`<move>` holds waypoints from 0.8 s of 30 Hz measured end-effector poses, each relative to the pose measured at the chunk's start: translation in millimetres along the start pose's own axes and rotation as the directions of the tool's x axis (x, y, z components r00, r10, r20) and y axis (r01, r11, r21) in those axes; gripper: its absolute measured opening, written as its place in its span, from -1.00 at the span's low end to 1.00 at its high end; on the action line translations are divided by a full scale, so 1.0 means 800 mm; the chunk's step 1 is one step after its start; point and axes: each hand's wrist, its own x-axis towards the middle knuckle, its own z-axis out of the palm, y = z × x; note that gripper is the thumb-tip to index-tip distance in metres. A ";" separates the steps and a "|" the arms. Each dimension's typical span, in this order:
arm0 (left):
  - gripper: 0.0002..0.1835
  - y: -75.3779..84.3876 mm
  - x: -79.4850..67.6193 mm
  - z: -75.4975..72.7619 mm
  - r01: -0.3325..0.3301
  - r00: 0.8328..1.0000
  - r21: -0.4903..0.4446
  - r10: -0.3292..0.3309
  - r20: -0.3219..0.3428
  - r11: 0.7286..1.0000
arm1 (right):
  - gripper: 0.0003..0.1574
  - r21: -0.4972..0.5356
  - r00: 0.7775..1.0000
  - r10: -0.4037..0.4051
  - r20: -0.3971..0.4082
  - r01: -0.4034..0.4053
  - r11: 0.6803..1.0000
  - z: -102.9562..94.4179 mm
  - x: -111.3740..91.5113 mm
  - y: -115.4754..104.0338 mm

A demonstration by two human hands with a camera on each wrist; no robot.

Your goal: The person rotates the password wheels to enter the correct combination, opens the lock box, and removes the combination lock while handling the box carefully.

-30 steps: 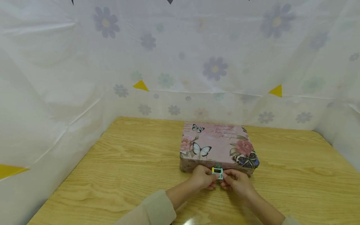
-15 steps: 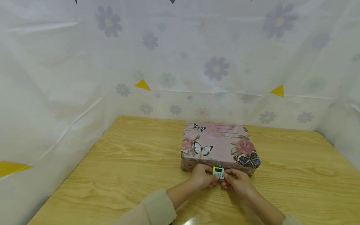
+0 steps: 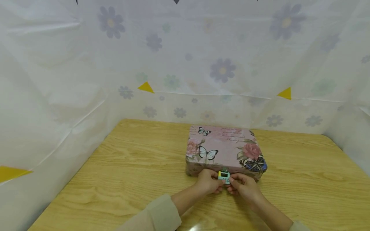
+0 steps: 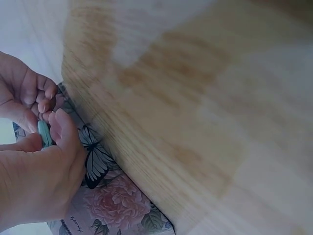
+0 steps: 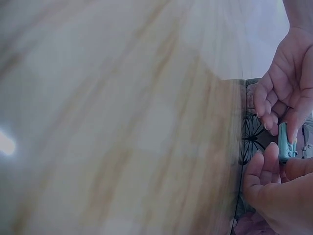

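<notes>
A pink box (image 3: pixel 219 147) printed with butterflies and roses lies on the wooden table, its lid down. At the clasp on its front side sits a small turquoise and yellow padlock (image 3: pixel 224 176). My left hand (image 3: pixel 207 182) pinches the padlock from the left, thumb on its face. From the right, the thumb and fingers of my right hand (image 3: pixel 244 187) grip its other edge. The left wrist view shows the padlock (image 4: pixel 44 133) edge-on between both hands. Small raised marks show on the padlock (image 5: pixel 286 143) in the right wrist view; fingers cover part of it.
The wooden table (image 3: pixel 138 160) extends to both sides of the box. A white sheet with printed flowers (image 3: pixel 179 64) hangs behind the table and along its sides. Yellow triangles (image 3: pixel 146 87) show on the sheet.
The padlock's face tips slightly between the fingers while both hands keep their hold on it. The box stays where it was; the head view shifts a little.
</notes>
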 end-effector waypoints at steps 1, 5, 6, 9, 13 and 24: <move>-0.90 0.000 0.000 0.000 0.002 1.000 -0.001 -0.002 -0.001 1.000 | -0.70 -0.002 1.000 0.000 -0.001 0.000 1.000 0.000 0.000 0.000; -0.89 0.000 -0.001 0.000 0.010 1.000 -0.006 -0.010 0.003 1.000 | -0.70 -0.002 1.000 0.003 -0.006 -0.003 1.000 0.000 -0.001 0.000; -0.88 0.000 -0.001 0.000 0.010 1.000 -0.007 -0.010 0.004 1.000 | -0.70 -0.002 1.000 0.003 -0.007 -0.003 1.000 0.001 -0.001 0.000; -0.87 0.001 -0.001 0.000 0.017 1.000 -0.008 -0.017 0.009 1.000 | -0.70 -0.001 1.000 0.002 -0.009 -0.002 1.000 0.000 -0.001 0.000; -0.86 0.001 -0.001 0.000 0.032 0.999 -0.002 -0.032 0.016 0.999 | -0.71 0.005 1.000 0.003 -0.009 -0.003 1.000 0.000 -0.001 0.000; -0.79 -0.003 0.002 0.002 0.045 0.999 0.025 -0.045 0.018 0.999 | -0.70 0.011 1.000 0.007 -0.008 -0.007 1.000 0.000 -0.001 0.000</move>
